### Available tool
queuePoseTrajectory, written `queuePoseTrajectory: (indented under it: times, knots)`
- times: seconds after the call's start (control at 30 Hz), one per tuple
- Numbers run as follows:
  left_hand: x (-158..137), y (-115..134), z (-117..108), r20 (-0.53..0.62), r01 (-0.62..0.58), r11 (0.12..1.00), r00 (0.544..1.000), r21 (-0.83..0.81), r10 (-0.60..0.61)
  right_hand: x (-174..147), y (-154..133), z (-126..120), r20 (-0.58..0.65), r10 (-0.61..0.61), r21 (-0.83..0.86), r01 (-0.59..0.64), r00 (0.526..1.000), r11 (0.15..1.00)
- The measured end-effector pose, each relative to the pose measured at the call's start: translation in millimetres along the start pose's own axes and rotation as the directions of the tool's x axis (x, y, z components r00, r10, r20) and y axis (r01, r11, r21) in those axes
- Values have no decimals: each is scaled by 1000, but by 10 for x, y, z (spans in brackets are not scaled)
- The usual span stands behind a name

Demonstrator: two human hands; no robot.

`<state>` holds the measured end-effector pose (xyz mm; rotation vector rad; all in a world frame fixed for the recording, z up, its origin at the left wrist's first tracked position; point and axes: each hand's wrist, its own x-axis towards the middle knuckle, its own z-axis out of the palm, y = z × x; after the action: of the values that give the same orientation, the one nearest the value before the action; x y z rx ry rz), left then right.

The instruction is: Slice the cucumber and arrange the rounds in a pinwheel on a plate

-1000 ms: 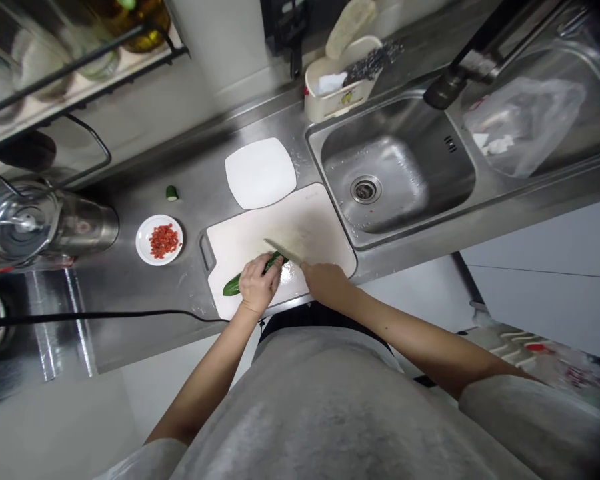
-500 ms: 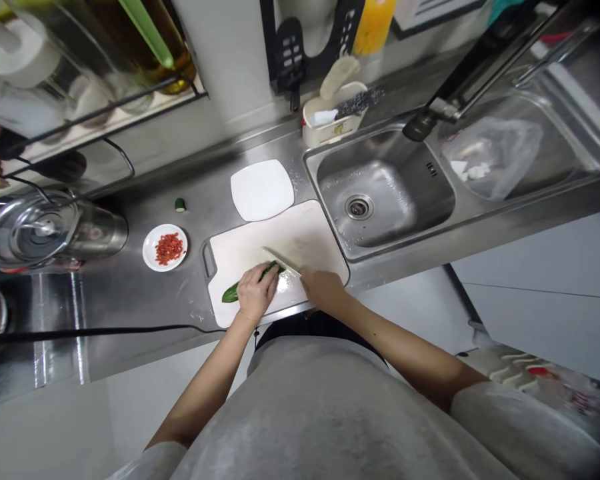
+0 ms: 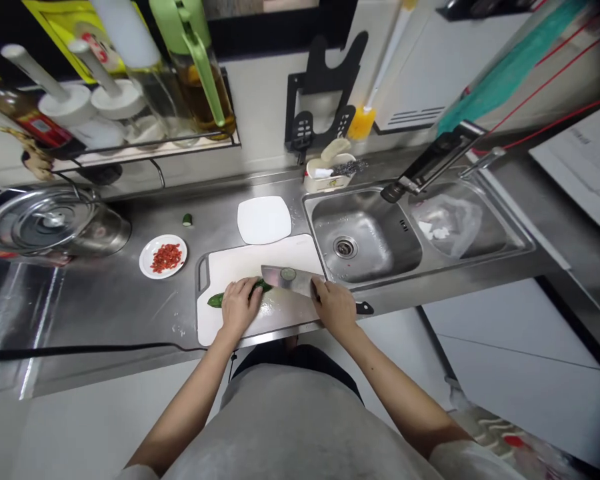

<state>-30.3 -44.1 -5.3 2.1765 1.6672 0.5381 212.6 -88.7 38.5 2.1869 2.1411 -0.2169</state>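
Observation:
My left hand [image 3: 237,311] is closed over a green cucumber [image 3: 215,301] lying on a white cutting board [image 3: 233,262]. One end of the cucumber shows left of the fingers, the other to their right. In my right hand [image 3: 336,308] is a kitchen knife [image 3: 303,283], its black handle sticking out behind the palm. The broad blade is turned flat side up, its tip close to the cucumber's right end. A round cucumber slice [image 3: 288,274] rests on the blade. Wet patches shine on the board below it.
Behind the board is a white square plate [image 3: 264,220]. To the left are a plate of chopped red pieces [image 3: 166,257], a cucumber stub [image 3: 187,219] and a steel pot [image 3: 95,223]. The sink [image 3: 360,233] and faucet [image 3: 405,183] are at right. A black cord [image 3: 105,349] crosses the counter.
The knife blade has turned from edge-on to flat side up, and a cucumber slice now shows on it. My head view has tilted up. My left hand still holds the cucumber.

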Motion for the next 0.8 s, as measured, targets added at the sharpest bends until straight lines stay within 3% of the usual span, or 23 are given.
queuePoseTrajectory:
  times: [0.13,0.2,0.3,0.5,0.63,0.8]
  knots:
    - [51,73,-33,-106,108,983,986,-151,-125,3,54,35,-86,-64,-23,62,994,998]
    - [123,179,-83,-111,102,976,986,-195,-125,-2,71,21,-120,-106,-35,103,987,994]
    - [253,393,-186,40,31,983,999,-182,-24,-40,84,-6,-151,-201,-53,195,968,979]
    - [393,653,-314,330,8,986,943,-168,49,-125,131,30,-182,-331,-91,319,926,943]
    - [410,652,-305,362,37,987,932,-155,22,-112,161,43,-203,-352,-110,336,914,936]
    - [442,627,-240,330,-12,985,941,-172,69,-78,193,46,-213,-363,-116,345,907,931]
